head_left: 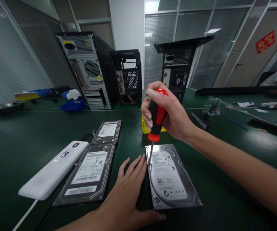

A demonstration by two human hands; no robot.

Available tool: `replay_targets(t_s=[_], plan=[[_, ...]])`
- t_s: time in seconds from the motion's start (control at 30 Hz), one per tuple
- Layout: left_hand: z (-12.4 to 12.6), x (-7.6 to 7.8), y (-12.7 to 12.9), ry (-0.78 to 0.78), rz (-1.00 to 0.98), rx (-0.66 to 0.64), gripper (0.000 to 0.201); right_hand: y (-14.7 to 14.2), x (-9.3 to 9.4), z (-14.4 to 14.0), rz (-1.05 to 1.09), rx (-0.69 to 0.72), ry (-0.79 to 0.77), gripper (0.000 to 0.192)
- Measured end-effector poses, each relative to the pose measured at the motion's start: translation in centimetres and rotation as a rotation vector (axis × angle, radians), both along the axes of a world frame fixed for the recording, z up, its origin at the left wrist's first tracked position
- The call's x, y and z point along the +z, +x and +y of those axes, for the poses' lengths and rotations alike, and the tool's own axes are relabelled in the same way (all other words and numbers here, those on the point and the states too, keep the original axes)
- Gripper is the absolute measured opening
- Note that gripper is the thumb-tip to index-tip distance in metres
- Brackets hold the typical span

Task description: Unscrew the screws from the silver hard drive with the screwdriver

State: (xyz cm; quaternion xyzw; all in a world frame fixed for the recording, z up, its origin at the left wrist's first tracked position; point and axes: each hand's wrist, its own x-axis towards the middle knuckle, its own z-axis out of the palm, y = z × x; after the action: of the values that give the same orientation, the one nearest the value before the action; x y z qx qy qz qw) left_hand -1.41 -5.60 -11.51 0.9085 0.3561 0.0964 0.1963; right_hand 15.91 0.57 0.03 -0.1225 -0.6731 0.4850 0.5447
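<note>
The left hand (126, 189), spread and empty, lies beside the rightmost drive (168, 175) on the table (129, 131); the right hand (173, 115) grips a screwdriver (156, 123), tip against the drive. A cup (208, 104) holds dark pieces (214, 107).

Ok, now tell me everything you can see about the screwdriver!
The screwdriver has a chunky black-and-red handle, plastic or rubbery-looking, with a rounded red top, a red ring below and a thin, metal-looking shaft. The right hand grips the handle. The screwdriver leans slightly, tip down at the hard drive, near its left edge. I can't tell whether the tip sits in a screw.
</note>
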Motion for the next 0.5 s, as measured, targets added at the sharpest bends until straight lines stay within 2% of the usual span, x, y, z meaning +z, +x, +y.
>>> replay_targets(t_s=[0.03, 0.17, 0.4, 0.5], plan=[[0.0, 0.0, 0.02, 0.0, 0.006, 0.001, 0.105, 0.07, 0.03, -0.08, 0.001, 0.013, -0.008, 0.014], [-0.01, -0.03, 0.01, 0.006, -0.006, 0.004, 0.105, 0.16, 0.19, -0.35, -0.041, 0.071, -0.045, 0.025], [-0.01, -0.07, -0.06, 0.013, 0.0, 0.004, 0.104, -0.4, 0.17, -0.12, -0.005, 0.087, -0.052, 0.013], [0.03, -0.14, -0.03, 0.004, -0.004, 0.008, 0.105, -0.53, -0.02, 0.16, 0.027, 0.089, -0.039, 0.016]])
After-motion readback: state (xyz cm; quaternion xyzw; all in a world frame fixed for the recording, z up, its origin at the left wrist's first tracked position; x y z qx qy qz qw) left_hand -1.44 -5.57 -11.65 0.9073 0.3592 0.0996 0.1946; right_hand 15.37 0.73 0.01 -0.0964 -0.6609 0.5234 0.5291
